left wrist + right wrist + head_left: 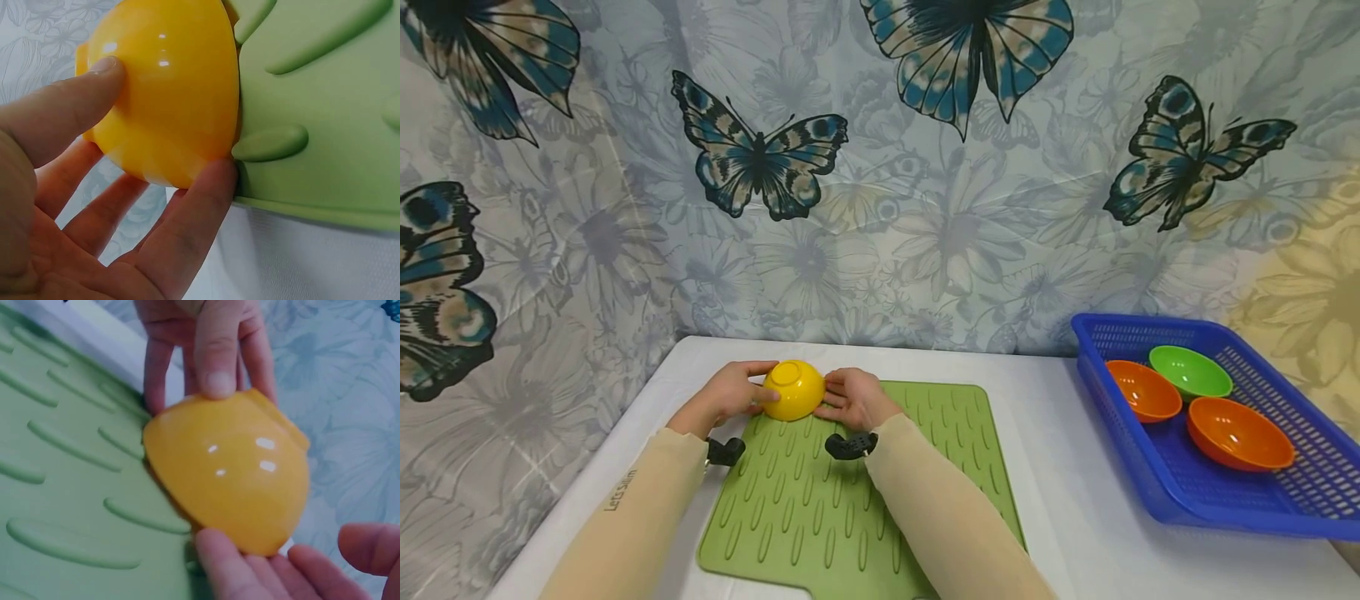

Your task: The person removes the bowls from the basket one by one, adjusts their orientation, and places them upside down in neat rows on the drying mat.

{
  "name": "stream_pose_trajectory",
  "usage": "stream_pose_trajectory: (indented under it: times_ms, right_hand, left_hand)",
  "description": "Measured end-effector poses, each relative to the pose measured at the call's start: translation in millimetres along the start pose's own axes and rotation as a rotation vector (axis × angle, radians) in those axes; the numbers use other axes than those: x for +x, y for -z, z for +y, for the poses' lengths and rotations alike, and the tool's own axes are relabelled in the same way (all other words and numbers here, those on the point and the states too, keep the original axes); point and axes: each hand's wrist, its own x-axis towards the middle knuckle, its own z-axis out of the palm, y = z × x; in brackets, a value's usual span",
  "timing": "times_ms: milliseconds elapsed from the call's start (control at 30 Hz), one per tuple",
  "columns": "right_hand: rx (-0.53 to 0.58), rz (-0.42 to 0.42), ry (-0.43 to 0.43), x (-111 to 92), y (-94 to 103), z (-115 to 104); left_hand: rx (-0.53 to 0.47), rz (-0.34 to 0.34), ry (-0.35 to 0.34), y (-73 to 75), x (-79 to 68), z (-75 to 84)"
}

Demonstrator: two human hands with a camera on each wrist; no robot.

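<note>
A yellow bowl (795,392) lies upside down at the back left corner of the green ridged mat (820,492). My left hand (733,396) holds it from the left, thumb pressed on its side and fingers around its edge. On the other side, my right hand (857,400) touches the bowl with fairly straight fingertips. In the right wrist view, the thumb of the right hand (275,575) stands apart from the bowl. Seen from the left wrist, the rim of the bowl (169,94) meets the mat's ridged surface.
At the right of the white table (1067,467) stands a blue basket (1157,492) with two orange bowls (1240,433) and a green bowl (1191,372) inside. Behind the table hangs a butterfly-patterned cloth (925,250).
</note>
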Motion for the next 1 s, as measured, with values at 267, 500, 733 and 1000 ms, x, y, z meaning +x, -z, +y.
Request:
stream_pose_trajectory:
  times_ms: [267, 500, 733, 1000]
  right_hand:
    - [0.015, -0.013, 0.001, -11, 9.6, -9]
    - [-0.014, -0.064, 0.000, -19, 27.0, -20]
    - [-0.048, -0.107, -0.010, -33, 43.2, -30]
    - [-0.081, -0.115, 0.035, -61, 65.7, -46]
  left_hand:
    - [0.028, 0.002, -0.003, -2.4, 1.2, 1.7]
    - [0.100, 0.025, -0.018, -1.9, -0.6, 4.4]
    - [0.138, 0.027, -0.034, -2.9, -1.3, 5.9]
    - [0.143, 0.003, -0.072, -3.1, -3.0, 4.3]
